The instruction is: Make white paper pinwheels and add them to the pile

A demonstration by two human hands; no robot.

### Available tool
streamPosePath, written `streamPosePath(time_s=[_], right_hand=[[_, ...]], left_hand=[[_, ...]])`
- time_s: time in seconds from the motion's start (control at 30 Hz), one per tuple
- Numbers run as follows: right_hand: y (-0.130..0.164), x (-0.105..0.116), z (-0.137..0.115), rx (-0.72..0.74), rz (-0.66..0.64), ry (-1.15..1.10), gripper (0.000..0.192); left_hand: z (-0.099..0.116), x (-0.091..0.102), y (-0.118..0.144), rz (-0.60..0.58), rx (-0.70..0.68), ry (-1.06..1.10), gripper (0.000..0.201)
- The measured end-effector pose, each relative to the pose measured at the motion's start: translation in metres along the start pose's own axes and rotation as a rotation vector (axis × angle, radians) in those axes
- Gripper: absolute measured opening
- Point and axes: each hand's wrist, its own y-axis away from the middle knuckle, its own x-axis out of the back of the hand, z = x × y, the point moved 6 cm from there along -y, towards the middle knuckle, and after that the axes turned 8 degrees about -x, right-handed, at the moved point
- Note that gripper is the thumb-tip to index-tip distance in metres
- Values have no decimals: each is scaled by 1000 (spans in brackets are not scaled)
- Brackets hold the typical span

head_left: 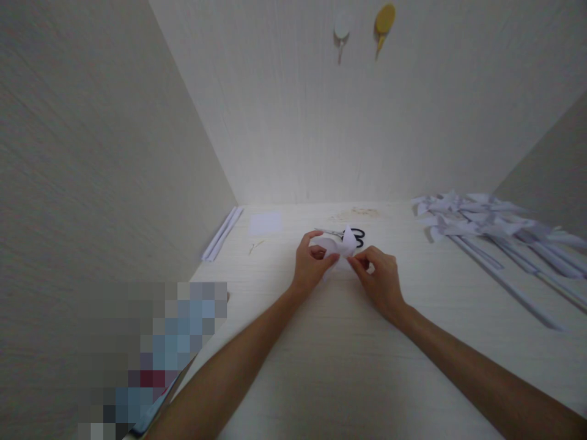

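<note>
Paper piece [340, 247] sits mid-table, pinched from both sides: your left hand [312, 263] pins one flap, your right hand [378, 275] nips the other, likely to keep the fold taut. Scissors [346, 233] lie just behind, finished pinwheels [481, 223] parked well right.

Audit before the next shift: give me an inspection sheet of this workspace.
Surface: pale table, mostly bare near the person.
Job's things: folded white paper held between both hands.
Clutter: scissors behind the paper; paper pinwheels at right; paper sticks and a paper square at left.
Hands: left hand and right hand pinch the paper.
Cables: nothing seen.
Surroundings: pale walls; two hooks high up.
</note>
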Motion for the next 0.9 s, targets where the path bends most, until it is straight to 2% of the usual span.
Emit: streamPosePath(time_s=[0.9], right_hand=[[-1, -2, 1, 41, -14, 7, 19]], left_hand=[[1, 1, 0, -1, -12, -75, 54]])
